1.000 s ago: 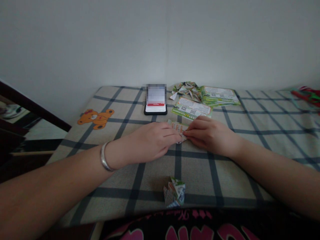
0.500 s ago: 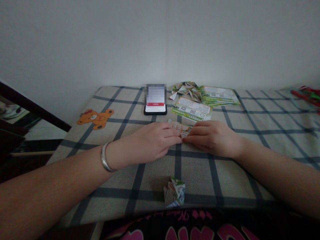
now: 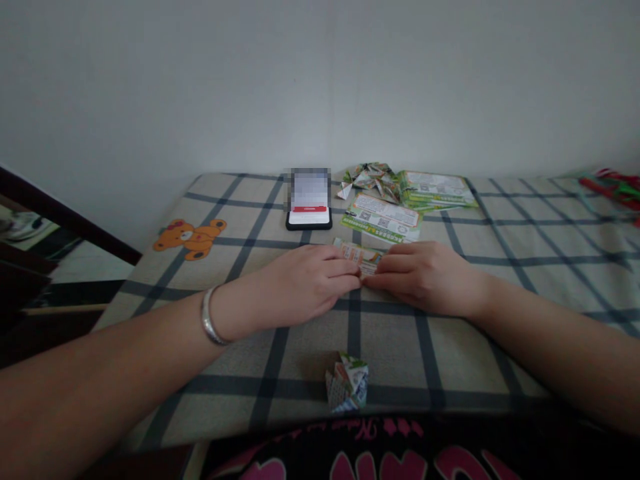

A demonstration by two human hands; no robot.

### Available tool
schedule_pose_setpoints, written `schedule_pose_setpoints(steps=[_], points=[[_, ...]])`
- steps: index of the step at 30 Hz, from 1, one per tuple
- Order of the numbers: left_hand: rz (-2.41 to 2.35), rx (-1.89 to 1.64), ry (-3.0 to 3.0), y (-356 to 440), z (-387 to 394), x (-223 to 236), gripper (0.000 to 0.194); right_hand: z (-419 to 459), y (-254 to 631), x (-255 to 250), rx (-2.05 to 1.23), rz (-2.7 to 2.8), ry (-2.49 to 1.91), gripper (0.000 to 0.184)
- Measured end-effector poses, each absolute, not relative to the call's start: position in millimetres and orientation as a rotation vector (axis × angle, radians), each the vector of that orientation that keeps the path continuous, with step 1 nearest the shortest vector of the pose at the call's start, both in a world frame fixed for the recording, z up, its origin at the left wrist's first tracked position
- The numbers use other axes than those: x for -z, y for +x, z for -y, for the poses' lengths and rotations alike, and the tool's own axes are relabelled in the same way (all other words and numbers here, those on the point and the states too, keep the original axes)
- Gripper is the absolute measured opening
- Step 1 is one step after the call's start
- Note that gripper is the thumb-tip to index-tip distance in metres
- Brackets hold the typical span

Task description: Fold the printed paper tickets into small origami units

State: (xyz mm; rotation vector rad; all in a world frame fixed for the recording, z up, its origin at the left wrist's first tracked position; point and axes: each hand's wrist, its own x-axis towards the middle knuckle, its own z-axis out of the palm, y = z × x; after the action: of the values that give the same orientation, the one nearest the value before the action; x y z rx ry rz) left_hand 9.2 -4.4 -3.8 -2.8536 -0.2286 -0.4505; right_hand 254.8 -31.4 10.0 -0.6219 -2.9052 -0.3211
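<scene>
A small printed paper strip [image 3: 361, 255] lies on the checked tablecloth between my two hands, its near edge under my fingertips. My left hand [image 3: 313, 283], with a silver bangle at its wrist, presses on the strip's left part, fingers together. From the other side my right hand [image 3: 425, 277] has its fingers closed on the right part of the paper. The fingertips of both hands nearly meet at the near edge. Close to my body stands a folded paper piece [image 3: 347, 382], untouched by either hand.
Just beyond the hands lies a flat printed leaflet [image 3: 383, 219]. Behind it are a heap of folded paper pieces [image 3: 373, 180] and a stack of leaflets [image 3: 439, 190]. A phone [image 3: 309, 200] lies left of them. Red and green items [image 3: 613, 190] sit at the far right.
The right hand's fingertips have shifted slightly along the paper's near edge. The left hand keeps its place; the whole view has moved very slightly.
</scene>
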Motion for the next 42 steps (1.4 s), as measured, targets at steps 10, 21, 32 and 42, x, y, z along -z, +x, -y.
schedule_pose_setpoints(steps=[10, 21, 32, 42], points=[[0.253, 0.393, -2.864, 8.1, 4.5, 4.3, 0.022, 33.3, 250.9, -12.2, 0.254, 2.928, -0.750, 0.025], [0.266, 0.365, -2.865, 8.5, 3.9, 5.3, 0.023, 37.4, 256.3, -11.6, 0.252, 2.897, -0.823, 0.022], [0.280, 0.351, -2.870, 5.5, 4.7, 7.1, 0.026, 36.1, 255.5, -15.0, 0.200, 2.834, -1.044, 0.015], [0.251, 0.387, -2.883, 5.0, 3.6, 4.0, 0.031, 34.6, 261.3, -22.5, 0.088, 2.842, -1.106, 0.016]])
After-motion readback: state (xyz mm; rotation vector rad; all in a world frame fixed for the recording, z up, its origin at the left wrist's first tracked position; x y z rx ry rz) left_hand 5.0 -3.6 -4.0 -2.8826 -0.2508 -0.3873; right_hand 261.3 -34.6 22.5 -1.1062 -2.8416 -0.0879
